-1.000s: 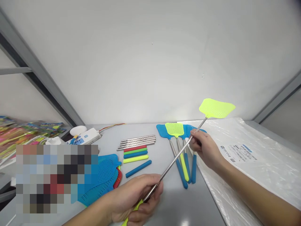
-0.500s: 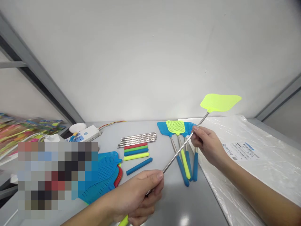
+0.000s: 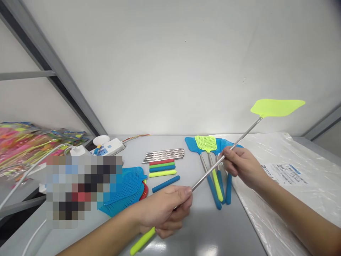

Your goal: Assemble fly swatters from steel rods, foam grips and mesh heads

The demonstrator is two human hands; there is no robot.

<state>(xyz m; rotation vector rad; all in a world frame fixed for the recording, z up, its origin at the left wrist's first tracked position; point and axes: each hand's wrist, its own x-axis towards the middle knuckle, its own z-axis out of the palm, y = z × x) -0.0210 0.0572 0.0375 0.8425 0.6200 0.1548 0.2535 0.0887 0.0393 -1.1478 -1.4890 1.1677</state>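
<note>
A fly swatter [image 3: 277, 108] with a yellow-green head, a thin metal rod and a yellow-green grip is held up slantwise over the table. My left hand [image 3: 170, 209] is wrapped round the lower rod, just above the grip. Higher on the rod, the fingers of my right hand [image 3: 238, 164] pinch it. Behind and below lie several whole fly swatters [image 3: 210, 177], blue and yellow-green, heads toward the wall. To their left are bare metal rods [image 3: 165, 154] and loose coloured grips [image 3: 163, 174]. Loose blue swatter heads [image 3: 125, 190] are piled at left, with a red one partly hidden.
A white power strip [image 3: 110, 147] with plugs and cables stands at the back left. Bagged colourful items [image 3: 29, 149] lie further left. White plastic packaging [image 3: 306, 156] with a label covers the right side. A wall [image 3: 186, 71] rises behind the grey table [image 3: 218, 234].
The swatter reaches further right and slightly higher in view, its rod showing longer beyond my right hand. The whole view has shifted, with the table items now further right. Both hands keep hold.
</note>
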